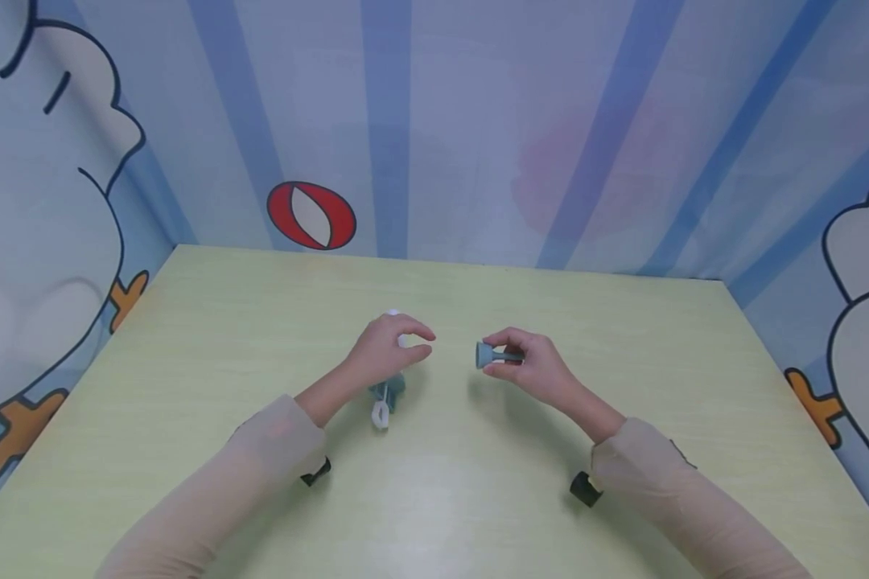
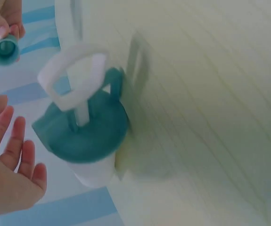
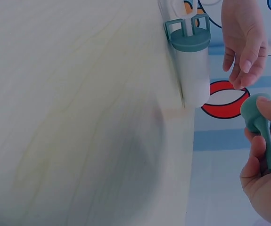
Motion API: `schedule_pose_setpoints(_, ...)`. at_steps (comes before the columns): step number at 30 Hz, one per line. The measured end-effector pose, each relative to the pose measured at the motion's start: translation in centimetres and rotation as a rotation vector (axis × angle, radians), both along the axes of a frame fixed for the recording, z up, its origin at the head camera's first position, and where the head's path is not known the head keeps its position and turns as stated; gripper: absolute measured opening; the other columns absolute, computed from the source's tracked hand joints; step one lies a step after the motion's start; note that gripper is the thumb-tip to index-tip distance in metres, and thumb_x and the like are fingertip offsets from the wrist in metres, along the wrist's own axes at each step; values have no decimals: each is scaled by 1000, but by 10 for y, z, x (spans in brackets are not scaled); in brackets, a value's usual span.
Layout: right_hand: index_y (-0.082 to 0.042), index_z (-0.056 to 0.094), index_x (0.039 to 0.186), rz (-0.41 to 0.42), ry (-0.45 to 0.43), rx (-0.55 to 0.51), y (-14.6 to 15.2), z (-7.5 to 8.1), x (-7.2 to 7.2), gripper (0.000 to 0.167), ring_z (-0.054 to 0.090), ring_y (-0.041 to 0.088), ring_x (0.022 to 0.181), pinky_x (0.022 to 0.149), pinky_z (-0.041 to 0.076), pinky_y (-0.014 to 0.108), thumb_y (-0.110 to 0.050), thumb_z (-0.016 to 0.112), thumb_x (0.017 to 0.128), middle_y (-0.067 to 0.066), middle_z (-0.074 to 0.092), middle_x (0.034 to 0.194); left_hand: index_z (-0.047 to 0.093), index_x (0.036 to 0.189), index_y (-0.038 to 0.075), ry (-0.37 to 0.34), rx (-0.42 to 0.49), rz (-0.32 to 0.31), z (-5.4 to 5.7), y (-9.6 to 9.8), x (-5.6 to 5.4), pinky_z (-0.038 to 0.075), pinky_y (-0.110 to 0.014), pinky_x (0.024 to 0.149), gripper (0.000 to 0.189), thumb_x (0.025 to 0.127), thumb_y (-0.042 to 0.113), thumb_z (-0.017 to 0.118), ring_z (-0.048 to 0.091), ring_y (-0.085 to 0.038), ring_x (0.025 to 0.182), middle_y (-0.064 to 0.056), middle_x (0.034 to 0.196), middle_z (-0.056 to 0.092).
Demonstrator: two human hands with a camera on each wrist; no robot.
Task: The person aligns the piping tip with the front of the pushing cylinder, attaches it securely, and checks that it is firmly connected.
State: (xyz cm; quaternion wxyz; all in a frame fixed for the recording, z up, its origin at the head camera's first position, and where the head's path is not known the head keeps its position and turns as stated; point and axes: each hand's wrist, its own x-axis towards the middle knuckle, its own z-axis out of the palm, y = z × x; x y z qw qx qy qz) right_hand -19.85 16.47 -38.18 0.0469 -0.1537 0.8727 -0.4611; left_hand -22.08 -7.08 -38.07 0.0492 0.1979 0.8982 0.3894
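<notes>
Nearest the viewer, beige sleeves (image 1: 666, 490) are running in over the bench (image 1: 434, 498), with a small black block (image 1: 585, 489) showing below each cuff. The bench is presenting a pale yellow-green surface with faint grain, and soft shadows are falling beneath both arms. Farther in, the hands are facing each other, apart. The right hand (image 1: 539, 366) is pinching a teal cup-ended piece (image 1: 483, 355) above the bench, its open end pointing toward the left hand (image 1: 384, 350). The left hand is holding nothing — its thumb and fingers are spreading apart. Beside it, a white container (image 3: 194, 75) is carrying a teal lid (image 2: 86, 129) and a white loop handle (image 1: 380, 414). Beyond the bench's far edge, a blue striped backdrop (image 1: 456, 121) is displaying a printed red-and-white ball (image 1: 311, 215); rounded white figures with orange feet (image 1: 30, 430) are flanking it.

In the head view, the left hand and forearm are covering much of the container; whether it is standing or lying cannot be told. Fingers are hiding part of the piece's stem. The right wrist view is cropping the loop handle — a faint pink patch (image 1: 586, 177) on the backdrop is remaining indistinct.
</notes>
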Motion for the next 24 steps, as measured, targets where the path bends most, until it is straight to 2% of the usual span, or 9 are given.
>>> schedule_pose_setpoints(4, -6, 62, 105, 6, -5, 8, 2, -1, 0, 30, 51, 19, 78, 65, 44, 27, -11, 68, 76, 13, 62, 100, 66, 101, 10, 47, -37, 51, -3, -9, -5, 34, -45, 96, 24, 81, 22, 62, 43, -27, 115, -6, 115, 57)
schedule_pose_setpoints(7, -7, 61, 105, 9, -9, 7, 3, -2, 0, 30, 52, 20, 78, 65, 44, 28, -11, 68, 76, 14, 62, 100, 64, 105, 11, 41, -61, 99, -6, -14, -9, 32, -47, 97, 28, 80, 23, 63, 39, -30, 119, -9, 124, 51)
schedule_pose_setpoints(11, -6, 61, 105, 12, -6, 10, 4, -3, 0, 30, 51, 20, 77, 65, 44, 28, -11, 67, 76, 14, 62, 100, 58, 115, 14, -10, -104, 160, -10, -19, -14, 31, -47, 99, 38, 80, 27, 64, 35, -30, 123, -10, 132, 43)
schedule_pose_setpoints(17, -7, 61, 106, 21, -1, 16, 6, -6, 0, 30, 51, 20, 78, 66, 44, 28, -12, 67, 76, 14, 62, 102, 40, 131, 16, -123, -135, 225, -15, -24, -18, 34, -46, 98, 60, 79, 33, 64, 34, -28, 124, -10, 136, 36)
schedule_pose_setpoints(21, -7, 61, 106, 27, 1, 15, 7, -8, -1, 31, 52, 20, 79, 66, 44, 29, -12, 67, 77, 14, 61, 102, 30, 137, 18, -189, -139, 247, -20, -25, -19, 39, -47, 93, 71, 78, 37, 63, 38, -29, 118, -13, 135, 34)
schedule_pose_setpoints(24, -7, 61, 106, 28, 0, 9, 7, -9, -1, 31, 51, 19, 78, 65, 44, 28, -12, 67, 77, 14, 62, 102, 25, 139, 18, -208, -147, 238, -24, -24, -19, 41, -47, 91, 74, 78, 39, 62, 40, -30, 114, -16, 133, 34)
